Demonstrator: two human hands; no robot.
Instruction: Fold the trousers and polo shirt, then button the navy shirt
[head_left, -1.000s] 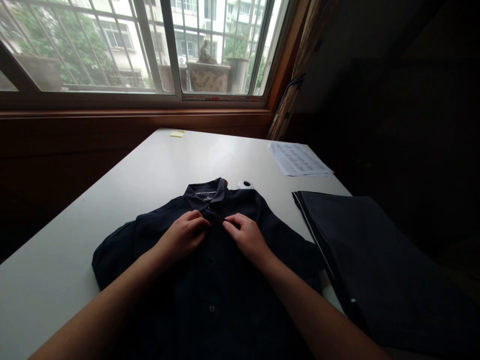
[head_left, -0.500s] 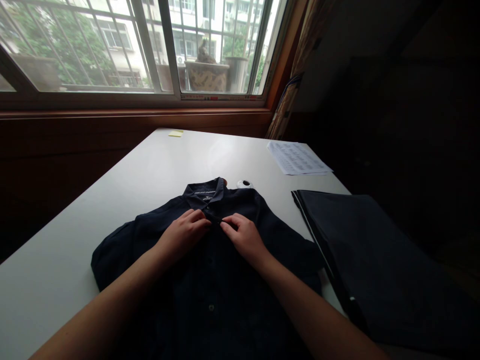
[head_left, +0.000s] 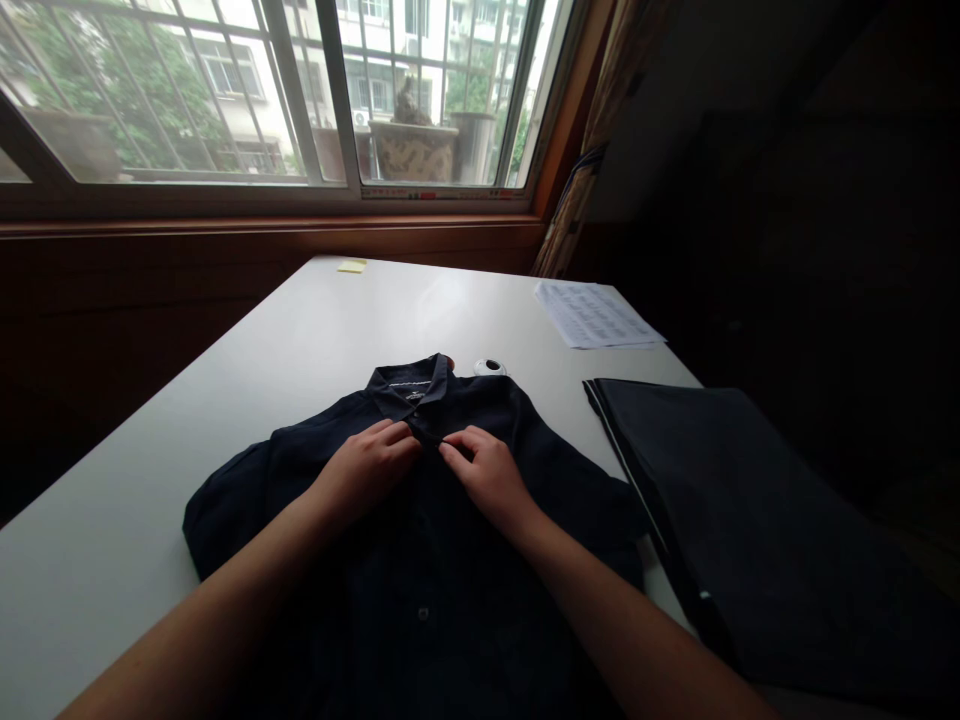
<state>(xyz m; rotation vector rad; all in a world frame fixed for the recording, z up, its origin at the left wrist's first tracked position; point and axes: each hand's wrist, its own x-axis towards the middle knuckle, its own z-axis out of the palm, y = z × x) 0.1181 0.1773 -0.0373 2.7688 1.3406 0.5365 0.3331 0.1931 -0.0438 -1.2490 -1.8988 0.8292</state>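
A dark navy collared shirt (head_left: 322,520) lies flat, front up, on the white table (head_left: 150,470), collar pointing toward the window. My left hand (head_left: 367,468) and my right hand (head_left: 487,472) meet at the button placket just below the collar. Both have their fingers curled and pinched on the shirt's front edges, fingertips almost touching. The lower buttons of the shirt show between my forearms.
A folded dark garment with a light edge stripe (head_left: 750,520) lies at the right. A small round white object (head_left: 490,367) sits behind the collar. A printed paper sheet (head_left: 596,315) and a yellow sticky note (head_left: 351,266) lie farther back. The window runs behind the table.
My hands have drawn slightly closer together at the placket; the right fingers crept a little leftward. The shirt has stayed in place.
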